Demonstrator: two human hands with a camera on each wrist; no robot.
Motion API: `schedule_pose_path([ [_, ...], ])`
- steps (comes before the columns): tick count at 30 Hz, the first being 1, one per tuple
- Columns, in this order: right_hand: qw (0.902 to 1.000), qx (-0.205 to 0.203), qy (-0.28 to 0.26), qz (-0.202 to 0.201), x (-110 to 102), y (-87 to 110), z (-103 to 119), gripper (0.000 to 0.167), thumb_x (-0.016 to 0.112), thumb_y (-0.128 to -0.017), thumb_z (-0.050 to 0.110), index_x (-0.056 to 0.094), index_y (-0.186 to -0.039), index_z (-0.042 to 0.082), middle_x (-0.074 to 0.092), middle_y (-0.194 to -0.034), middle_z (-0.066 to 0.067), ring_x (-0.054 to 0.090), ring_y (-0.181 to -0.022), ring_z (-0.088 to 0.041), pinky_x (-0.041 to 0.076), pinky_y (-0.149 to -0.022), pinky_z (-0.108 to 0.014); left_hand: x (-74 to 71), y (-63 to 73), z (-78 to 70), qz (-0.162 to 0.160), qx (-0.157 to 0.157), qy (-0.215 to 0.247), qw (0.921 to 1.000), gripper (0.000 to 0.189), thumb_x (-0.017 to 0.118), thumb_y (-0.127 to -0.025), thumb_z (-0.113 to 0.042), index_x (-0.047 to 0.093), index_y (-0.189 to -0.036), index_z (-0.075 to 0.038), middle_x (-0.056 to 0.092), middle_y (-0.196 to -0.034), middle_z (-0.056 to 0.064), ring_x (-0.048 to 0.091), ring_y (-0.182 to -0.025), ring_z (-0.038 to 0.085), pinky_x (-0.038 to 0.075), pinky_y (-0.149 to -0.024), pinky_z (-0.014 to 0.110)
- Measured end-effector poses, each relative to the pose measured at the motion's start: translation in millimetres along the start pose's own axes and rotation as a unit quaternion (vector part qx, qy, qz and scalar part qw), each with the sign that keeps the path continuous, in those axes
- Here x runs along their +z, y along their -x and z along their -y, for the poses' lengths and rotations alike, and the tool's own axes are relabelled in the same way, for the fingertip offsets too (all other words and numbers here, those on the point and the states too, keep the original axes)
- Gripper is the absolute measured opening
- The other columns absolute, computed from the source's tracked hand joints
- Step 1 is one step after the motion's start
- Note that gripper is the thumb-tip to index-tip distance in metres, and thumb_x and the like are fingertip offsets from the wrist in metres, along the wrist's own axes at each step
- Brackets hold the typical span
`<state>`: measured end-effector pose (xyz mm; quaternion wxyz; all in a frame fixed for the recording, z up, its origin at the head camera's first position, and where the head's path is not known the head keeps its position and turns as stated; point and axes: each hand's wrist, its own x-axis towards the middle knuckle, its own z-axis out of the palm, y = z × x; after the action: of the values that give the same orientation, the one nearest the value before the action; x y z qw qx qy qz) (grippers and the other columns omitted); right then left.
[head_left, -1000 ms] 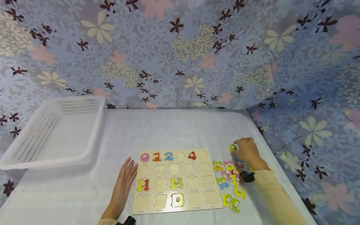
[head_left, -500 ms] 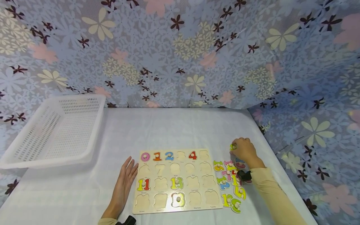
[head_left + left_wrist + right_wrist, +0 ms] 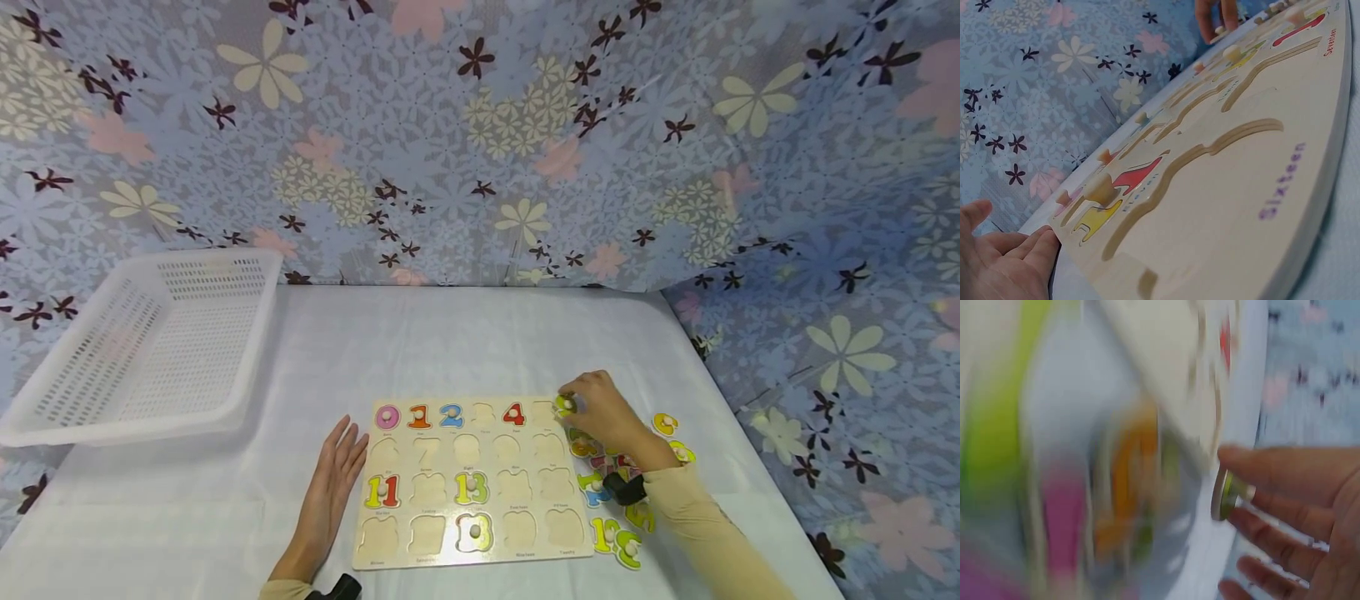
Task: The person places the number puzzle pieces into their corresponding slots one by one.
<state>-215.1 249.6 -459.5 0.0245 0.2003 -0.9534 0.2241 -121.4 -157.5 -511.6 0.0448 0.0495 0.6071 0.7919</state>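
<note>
My right hand (image 3: 607,417) pinches a small green number puzzle piece (image 3: 565,405) at the top right corner of a wooden number board (image 3: 405,492). In the right wrist view the same green piece (image 3: 1227,497) is seen edge-on between thumb and fingers; which number it bears cannot be told. Pieces 0 (image 3: 387,417), 1, 2, 4 (image 3: 513,414), 11 (image 3: 382,492) and 13 (image 3: 472,488) sit in their recesses, along with one in the bottom row (image 3: 475,532). My left hand (image 3: 330,487) lies with straight fingers along the board's left edge.
Several loose number pieces lie right of the board, partly hidden under my right arm, among them a green 3 (image 3: 628,550). Two yellowish pieces (image 3: 665,424) lie farther right. A white perforated basket (image 3: 258,350) stands at the left. Floral cloth (image 3: 420,167) hangs behind the table.
My right hand has picked up the green piece from beyond the loose pile and carried it left to the board's top right corner. My left hand stays put.
</note>
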Motion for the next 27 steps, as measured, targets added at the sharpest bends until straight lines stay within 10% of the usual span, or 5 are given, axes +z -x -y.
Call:
schedule_pose_path([
  [10, 0.9904, -0.088, -0.062, 0.086, 35, -1.8, 55, 0.034, 0.080, -0.078, 0.011, 0.070, -0.111, 0.010, 0.059, -0.110, -0.002, 0.041, -0.119, -0.029, 0.046, -0.096, -0.047, -1.3, -0.7, -1.3, 0.001, -0.003, -0.003, 1.0000, 0.057, 0.010, -0.107, -0.040, 0.002, -0.156, -0.012, 0.004, -0.160, 0.015, 0.014, -0.144, 0.031, 0.028, -0.110, 0.018],
  [27, 0.9899, -0.102, -0.042, 0.089, 41, -4.5, 67, 0.037, 0.086, -0.070, 0.014, 0.073, -0.106, 0.015, 0.061, -0.110, 0.002, 0.044, -0.112, -0.025, 0.040, -0.098, -0.048, -1.8, -0.6, -2.2, 0.000, -0.014, 0.019, 0.9997, 0.057, 0.011, -0.107, -0.039, 0.001, -0.156, -0.012, 0.003, -0.160, 0.013, 0.013, -0.145, 0.029, 0.027, -0.111, 0.018],
])
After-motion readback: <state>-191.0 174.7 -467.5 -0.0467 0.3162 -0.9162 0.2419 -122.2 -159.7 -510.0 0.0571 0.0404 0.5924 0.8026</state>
